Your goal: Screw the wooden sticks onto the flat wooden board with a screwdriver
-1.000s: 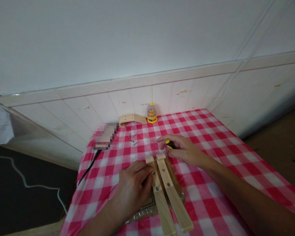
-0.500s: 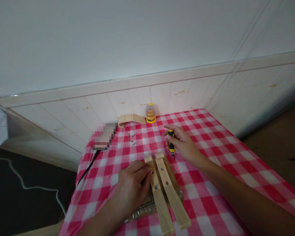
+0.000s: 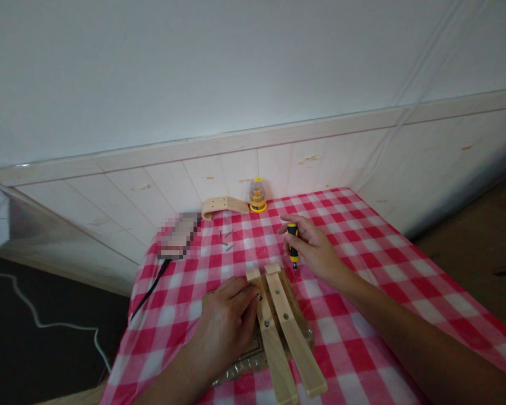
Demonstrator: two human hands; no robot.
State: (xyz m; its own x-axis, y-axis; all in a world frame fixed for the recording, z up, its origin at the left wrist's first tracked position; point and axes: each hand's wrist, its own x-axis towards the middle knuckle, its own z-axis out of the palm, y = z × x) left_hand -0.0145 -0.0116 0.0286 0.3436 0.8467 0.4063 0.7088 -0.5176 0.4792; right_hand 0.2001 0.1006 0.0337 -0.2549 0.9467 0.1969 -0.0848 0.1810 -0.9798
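My right hand (image 3: 310,241) holds a yellow-and-black screwdriver (image 3: 293,244) point down, its tip above the cloth, right of two pale wooden strips. My left hand (image 3: 230,312) is closed at the upper end of the left wooden strip (image 3: 278,360), thumb and forefinger pinching at a small screw (image 3: 258,296); the fingertips partly cover it. A second screw shows lower on this strip. Beside it the right wooden strip (image 3: 301,354) has two screws sunk in it. Both strips rest on a darker wooden board (image 3: 294,289), partly hidden under them.
Several loose screws (image 3: 226,243) lie on the checked tablecloth (image 3: 362,253). Behind them are a bent wooden piece (image 3: 223,205) and a clear-topped yellow bit case (image 3: 258,197), close to the panelled wall (image 3: 160,185). A blurred-out object (image 3: 179,236) with a black cable sits at left.
The view has shifted very slightly. Both hands, the screwdriver and the wooden strips keep their places relative to one another.
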